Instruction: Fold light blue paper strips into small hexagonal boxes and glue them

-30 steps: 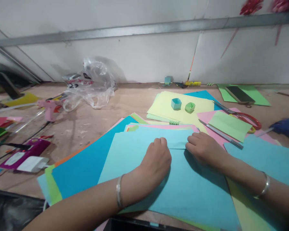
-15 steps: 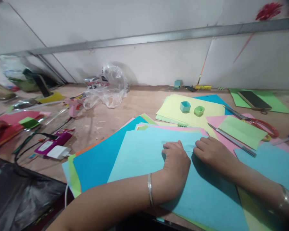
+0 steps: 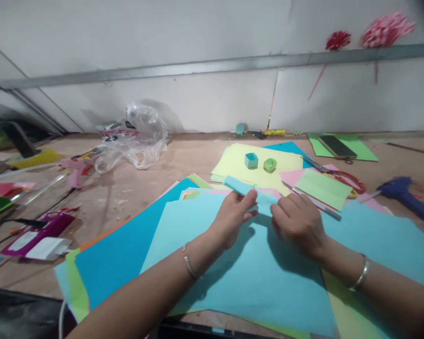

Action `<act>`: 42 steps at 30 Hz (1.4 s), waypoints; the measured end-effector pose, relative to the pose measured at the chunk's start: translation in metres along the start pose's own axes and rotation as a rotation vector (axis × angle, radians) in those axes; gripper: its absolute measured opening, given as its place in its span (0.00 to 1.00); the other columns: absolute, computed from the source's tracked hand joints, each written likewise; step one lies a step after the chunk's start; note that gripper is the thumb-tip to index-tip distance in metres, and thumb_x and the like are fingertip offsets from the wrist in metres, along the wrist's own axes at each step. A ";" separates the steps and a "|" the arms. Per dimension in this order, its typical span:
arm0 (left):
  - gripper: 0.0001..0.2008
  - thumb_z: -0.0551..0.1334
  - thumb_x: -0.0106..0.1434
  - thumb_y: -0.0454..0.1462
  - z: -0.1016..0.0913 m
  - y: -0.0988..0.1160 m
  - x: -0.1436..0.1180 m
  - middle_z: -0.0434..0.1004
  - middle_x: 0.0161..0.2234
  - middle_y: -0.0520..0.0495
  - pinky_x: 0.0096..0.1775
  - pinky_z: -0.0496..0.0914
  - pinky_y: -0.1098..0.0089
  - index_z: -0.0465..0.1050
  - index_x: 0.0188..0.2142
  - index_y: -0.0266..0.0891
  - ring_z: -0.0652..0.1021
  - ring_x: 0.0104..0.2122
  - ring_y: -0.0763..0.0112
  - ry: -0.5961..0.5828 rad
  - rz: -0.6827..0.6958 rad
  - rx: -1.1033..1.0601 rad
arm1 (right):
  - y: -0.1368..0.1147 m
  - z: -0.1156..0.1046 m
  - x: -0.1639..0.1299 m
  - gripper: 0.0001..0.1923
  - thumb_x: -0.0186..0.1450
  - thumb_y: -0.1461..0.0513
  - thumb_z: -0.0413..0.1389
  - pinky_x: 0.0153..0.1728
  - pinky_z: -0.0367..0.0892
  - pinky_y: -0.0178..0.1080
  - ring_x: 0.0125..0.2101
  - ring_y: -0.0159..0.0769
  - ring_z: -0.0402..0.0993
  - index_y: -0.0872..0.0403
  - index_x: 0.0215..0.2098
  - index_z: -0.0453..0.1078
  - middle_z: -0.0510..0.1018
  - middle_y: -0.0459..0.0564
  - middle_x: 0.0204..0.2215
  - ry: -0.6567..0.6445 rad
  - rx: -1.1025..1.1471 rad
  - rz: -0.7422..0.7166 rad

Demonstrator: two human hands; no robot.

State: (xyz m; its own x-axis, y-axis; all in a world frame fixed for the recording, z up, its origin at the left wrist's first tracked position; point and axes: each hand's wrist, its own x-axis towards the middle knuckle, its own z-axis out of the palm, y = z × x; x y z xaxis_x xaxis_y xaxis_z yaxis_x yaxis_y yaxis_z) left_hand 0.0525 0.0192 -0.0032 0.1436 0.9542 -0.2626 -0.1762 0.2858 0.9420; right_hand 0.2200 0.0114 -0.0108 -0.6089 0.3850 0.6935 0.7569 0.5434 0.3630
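Note:
A narrow folded strip of light blue paper (image 3: 237,185) is held above the stack, its left end sticking out past my fingers. My left hand (image 3: 235,214) pinches it between thumb and fingers. On the strip's right part, my right hand (image 3: 298,223) is closed, with the fingers curled and slightly blurred. Beneath both hands lies a large light blue sheet (image 3: 205,254) on top of coloured paper. Beyond them, a small blue folded paper ring (image 3: 251,160) and a green one (image 3: 269,165) sit on pale yellow sheets (image 3: 229,157).
Scissors (image 3: 342,178) and a craft knife (image 3: 318,203) lie to the right, near a blue glue gun (image 3: 406,197). A phone (image 3: 337,146) rests on green paper. On the left are a pink glue gun (image 3: 76,170), a purple power strip (image 3: 38,233) and a plastic bag (image 3: 137,136).
Both hands have lifted from the sheet, raising the light blue strip, which now shows between them. My left hand has turned thumb-up. The view has swung to the right.

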 end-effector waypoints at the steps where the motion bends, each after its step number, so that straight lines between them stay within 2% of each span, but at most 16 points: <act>1: 0.14 0.62 0.63 0.42 0.005 -0.002 0.001 0.77 0.41 0.39 0.43 0.74 0.66 0.66 0.41 0.34 0.78 0.40 0.68 0.011 0.006 -0.047 | -0.003 0.000 0.000 0.17 0.63 0.72 0.50 0.27 0.49 0.41 0.23 0.37 0.53 0.53 0.18 0.64 0.62 0.48 0.16 0.004 0.033 -0.041; 3: 0.13 0.64 0.61 0.39 0.007 -0.002 0.005 0.79 0.37 0.43 0.40 0.73 0.68 0.66 0.42 0.36 0.79 0.36 0.70 0.014 0.034 -0.108 | -0.007 -0.002 -0.001 0.15 0.65 0.69 0.51 0.27 0.51 0.41 0.24 0.37 0.57 0.53 0.21 0.67 0.66 0.48 0.18 0.001 0.182 -0.066; 5: 0.14 0.66 0.59 0.39 -0.001 0.000 0.012 0.80 0.33 0.45 0.36 0.73 0.69 0.66 0.41 0.36 0.79 0.32 0.70 -0.089 0.034 -0.137 | -0.008 -0.003 -0.002 0.11 0.66 0.65 0.52 0.29 0.56 0.40 0.27 0.37 0.63 0.55 0.26 0.70 0.72 0.50 0.22 -0.012 0.458 0.033; 7: 0.16 0.71 0.55 0.40 -0.015 0.002 0.020 0.80 0.29 0.44 0.31 0.71 0.69 0.67 0.35 0.35 0.79 0.27 0.69 -0.319 -0.036 -0.100 | -0.006 -0.003 -0.002 0.10 0.68 0.62 0.52 0.31 0.61 0.39 0.29 0.36 0.67 0.54 0.30 0.71 0.75 0.50 0.25 -0.038 0.764 0.243; 8: 0.17 0.73 0.52 0.41 -0.022 0.002 0.023 0.80 0.27 0.43 0.31 0.72 0.68 0.67 0.32 0.34 0.79 0.26 0.67 -0.480 -0.116 -0.064 | -0.003 -0.003 -0.002 0.09 0.68 0.62 0.52 0.31 0.63 0.39 0.28 0.35 0.68 0.54 0.31 0.71 0.75 0.49 0.26 -0.056 0.879 0.377; 11: 0.19 0.74 0.51 0.43 -0.036 -0.002 0.030 0.82 0.29 0.39 0.31 0.73 0.65 0.68 0.29 0.33 0.80 0.26 0.63 -0.805 -0.264 -0.048 | 0.007 0.005 -0.002 0.10 0.67 0.57 0.53 0.29 0.65 0.37 0.28 0.34 0.69 0.53 0.36 0.73 0.77 0.49 0.29 -0.160 1.124 0.752; 14: 0.20 0.73 0.51 0.45 -0.038 -0.008 0.030 0.82 0.29 0.38 0.29 0.74 0.65 0.71 0.32 0.32 0.81 0.25 0.63 -0.962 -0.415 0.014 | 0.013 0.016 -0.003 0.18 0.64 0.49 0.55 0.29 0.66 0.37 0.29 0.35 0.71 0.54 0.39 0.74 0.76 0.50 0.30 -0.307 1.373 0.905; 17: 0.20 0.73 0.53 0.45 -0.037 -0.009 0.029 0.82 0.30 0.39 0.29 0.74 0.65 0.72 0.35 0.32 0.81 0.26 0.62 -0.990 -0.470 0.040 | 0.013 0.022 -0.006 0.19 0.62 0.47 0.58 0.30 0.65 0.38 0.29 0.34 0.68 0.54 0.32 0.74 0.74 0.48 0.28 -0.356 1.477 0.969; 21: 0.20 0.73 0.54 0.42 -0.037 -0.008 0.028 0.82 0.31 0.39 0.31 0.74 0.65 0.72 0.39 0.32 0.82 0.28 0.62 -0.998 -0.514 0.007 | 0.010 0.023 -0.006 0.16 0.59 0.50 0.61 0.26 0.60 0.37 0.23 0.31 0.62 0.54 0.26 0.72 0.68 0.44 0.21 -0.325 1.493 1.085; 26: 0.20 0.71 0.57 0.43 -0.029 -0.014 0.024 0.82 0.34 0.36 0.35 0.74 0.64 0.72 0.41 0.30 0.83 0.32 0.62 -0.760 -0.398 -0.136 | 0.009 0.020 -0.002 0.16 0.57 0.51 0.63 0.24 0.60 0.36 0.21 0.30 0.64 0.55 0.25 0.71 0.70 0.44 0.18 -0.335 1.535 1.126; 28: 0.19 0.70 0.58 0.43 -0.026 -0.016 0.023 0.81 0.33 0.36 0.34 0.74 0.65 0.72 0.41 0.30 0.82 0.31 0.62 -0.724 -0.359 -0.149 | 0.009 0.019 0.000 0.17 0.57 0.50 0.63 0.23 0.61 0.36 0.20 0.30 0.65 0.55 0.25 0.71 0.71 0.44 0.18 -0.343 1.553 1.132; 34: 0.19 0.70 0.59 0.43 -0.025 -0.013 0.022 0.81 0.31 0.37 0.33 0.74 0.65 0.71 0.40 0.29 0.82 0.30 0.63 -0.720 -0.365 -0.113 | 0.007 0.020 -0.001 0.18 0.58 0.49 0.62 0.23 0.61 0.36 0.19 0.30 0.66 0.55 0.25 0.71 0.72 0.45 0.17 -0.359 1.521 1.126; 42: 0.15 0.68 0.61 0.41 -0.026 -0.019 0.025 0.81 0.31 0.36 0.33 0.74 0.66 0.71 0.38 0.30 0.83 0.31 0.62 -0.757 -0.345 -0.124 | 0.005 0.020 -0.003 0.12 0.60 0.55 0.60 0.22 0.61 0.36 0.19 0.29 0.65 0.56 0.26 0.71 0.71 0.44 0.16 -0.331 1.482 1.091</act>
State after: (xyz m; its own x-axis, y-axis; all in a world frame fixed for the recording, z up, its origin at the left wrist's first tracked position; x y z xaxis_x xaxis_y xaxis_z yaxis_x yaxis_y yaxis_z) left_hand 0.0339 0.0401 -0.0327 0.8159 0.5066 -0.2787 -0.1016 0.6002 0.7934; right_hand 0.2207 0.0277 -0.0235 -0.2135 0.9768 0.0185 0.1104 0.0429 -0.9930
